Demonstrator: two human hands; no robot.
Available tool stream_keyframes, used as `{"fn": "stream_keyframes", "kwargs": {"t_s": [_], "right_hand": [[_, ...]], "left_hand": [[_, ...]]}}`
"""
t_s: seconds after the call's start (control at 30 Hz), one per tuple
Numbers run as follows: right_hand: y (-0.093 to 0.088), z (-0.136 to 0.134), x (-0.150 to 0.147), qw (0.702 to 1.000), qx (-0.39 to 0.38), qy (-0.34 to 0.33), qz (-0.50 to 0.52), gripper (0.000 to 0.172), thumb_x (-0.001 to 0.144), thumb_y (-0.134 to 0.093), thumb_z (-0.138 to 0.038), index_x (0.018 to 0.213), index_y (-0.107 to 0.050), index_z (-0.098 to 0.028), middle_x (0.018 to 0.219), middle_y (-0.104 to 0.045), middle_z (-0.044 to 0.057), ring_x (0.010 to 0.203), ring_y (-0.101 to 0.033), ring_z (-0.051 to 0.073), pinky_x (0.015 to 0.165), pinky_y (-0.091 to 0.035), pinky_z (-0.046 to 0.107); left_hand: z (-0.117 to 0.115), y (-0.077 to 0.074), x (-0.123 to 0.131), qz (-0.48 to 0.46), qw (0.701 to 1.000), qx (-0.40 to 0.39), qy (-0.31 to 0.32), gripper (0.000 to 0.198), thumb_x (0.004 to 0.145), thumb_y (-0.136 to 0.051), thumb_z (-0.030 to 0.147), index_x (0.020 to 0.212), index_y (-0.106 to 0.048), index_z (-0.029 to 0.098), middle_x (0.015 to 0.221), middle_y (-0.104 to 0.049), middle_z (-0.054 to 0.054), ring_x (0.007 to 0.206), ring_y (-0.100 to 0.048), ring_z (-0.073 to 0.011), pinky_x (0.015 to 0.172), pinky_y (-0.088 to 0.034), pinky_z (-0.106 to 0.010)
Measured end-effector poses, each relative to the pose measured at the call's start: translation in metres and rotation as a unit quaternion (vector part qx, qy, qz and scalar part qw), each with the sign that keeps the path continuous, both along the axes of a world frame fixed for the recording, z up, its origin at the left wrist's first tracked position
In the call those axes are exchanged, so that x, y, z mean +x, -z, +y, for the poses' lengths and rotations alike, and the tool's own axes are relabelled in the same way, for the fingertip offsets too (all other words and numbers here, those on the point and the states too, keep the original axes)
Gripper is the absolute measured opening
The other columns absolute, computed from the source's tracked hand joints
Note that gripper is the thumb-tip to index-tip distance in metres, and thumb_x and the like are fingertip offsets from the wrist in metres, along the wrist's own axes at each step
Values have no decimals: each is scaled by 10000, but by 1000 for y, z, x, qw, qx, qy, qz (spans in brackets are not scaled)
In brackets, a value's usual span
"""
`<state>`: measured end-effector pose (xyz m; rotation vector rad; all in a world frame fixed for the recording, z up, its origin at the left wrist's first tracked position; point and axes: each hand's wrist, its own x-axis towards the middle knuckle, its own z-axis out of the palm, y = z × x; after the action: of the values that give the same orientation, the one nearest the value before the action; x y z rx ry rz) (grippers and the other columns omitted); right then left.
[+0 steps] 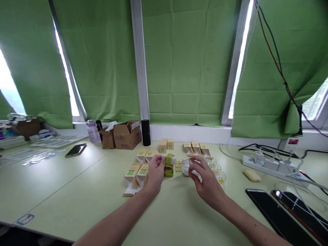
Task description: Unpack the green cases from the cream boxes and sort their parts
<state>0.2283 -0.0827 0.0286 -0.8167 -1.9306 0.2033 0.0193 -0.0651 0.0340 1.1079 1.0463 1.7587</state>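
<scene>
My left hand (155, 172) pinches a small green piece with a white end (170, 159). Just below it, an open green box (169, 172) rests on the table. My right hand (203, 177) has its thumb and fingers closed at a clear plastic container (185, 167), whose contents I cannot make out. Small yellow pieces (178, 166) lie between the hands. Beyond my right hand stand several clear cups (220, 177) with yellow centres. Cardboard boxes with green windows (131, 173) are beside my left hand.
More small boxes (196, 149) stand at the back. A brown carton (127, 135), a black tumbler (145, 132) and a purple bottle (93, 131) line the wall. At right are a power strip (274, 169), cables, a beige case (252, 175) and dark phones (269, 215). Another phone (76, 150) lies left.
</scene>
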Motion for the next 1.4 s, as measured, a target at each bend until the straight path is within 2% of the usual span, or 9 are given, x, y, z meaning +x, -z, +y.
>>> {"fn": "stream_keyframes", "kwargs": {"t_s": [0.13,0.27,0.43,0.6,0.7,0.87,1.17,1.27,1.4], "right_hand": [[-19,-6,19,988,57,101,-107,134,923,-587,-231,872,-700,-281,1133,-582,120,1088,-577,333,811,-543,470],[-25,-8,58,966,72,130,-210,134,905,-609,-228,824,-707,-269,898,-637,84,850,-597,268,714,-478,402],[-4,-4,109,941,58,173,-285,198,927,-571,-244,798,-720,-264,797,-698,49,723,-632,225,692,-419,373],[21,-8,134,930,47,186,-314,250,946,-551,-237,779,-736,-263,764,-706,47,692,-645,209,696,-401,361],[27,-13,138,930,45,189,-312,266,951,-558,-245,756,-739,-257,741,-702,51,704,-651,207,713,-412,348],[28,-15,139,917,26,207,-339,316,979,-518,-224,761,-745,-249,743,-704,44,754,-661,212,753,-420,341],[26,-8,137,895,6,219,-388,226,942,-579,-186,781,-728,-240,771,-718,43,799,-663,250,745,-399,369],[20,-12,132,902,38,218,-370,136,900,-611,-171,865,-726,-236,775,-711,43,785,-651,251,739,-402,370],[-2,-19,109,929,108,184,-303,138,911,-577,-157,917,-696,-227,806,-701,44,766,-633,239,712,-412,362]], "left_hand": [[1,4,1,8,1000,-9,4,545,724,-806,661,854,-577,184,779,-725,-21,703,-724,-184,620,-629,-321],[1,5,1,11,1000,-7,10,530,736,-808,648,849,-583,181,791,-727,-31,731,-725,-186,640,-630,-318],[0,4,1,12,1000,-5,12,525,743,-807,642,850,-586,178,783,-726,-35,723,-722,-188,618,-623,-312],[0,5,2,7,1000,-5,16,534,736,-808,653,842,-583,180,787,-728,-34,709,-713,-180,601,-614,-302],[-1,4,2,7,1000,-4,20,546,721,-814,661,840,-587,179,787,-728,-35,707,-708,-176,596,-608,-294],[-1,3,2,3,1000,-9,16,574,681,-831,676,831,-599,173,755,-713,-19,632,-663,-141,556,-579,-263],[-2,2,3,0,1000,-19,23,575,657,-850,661,811,-592,170,696,-678,1,553,-583,-106,496,-535,-236],[-1,3,3,-4,999,-21,29,566,659,-854,647,811,-586,172,688,-660,9,560,-580,-108,490,-527,-233],[-1,5,3,-20,998,-27,54,522,670,-868,584,806,-576,174,697,-658,1,580,-592,-122,482,-520,-239]]}}
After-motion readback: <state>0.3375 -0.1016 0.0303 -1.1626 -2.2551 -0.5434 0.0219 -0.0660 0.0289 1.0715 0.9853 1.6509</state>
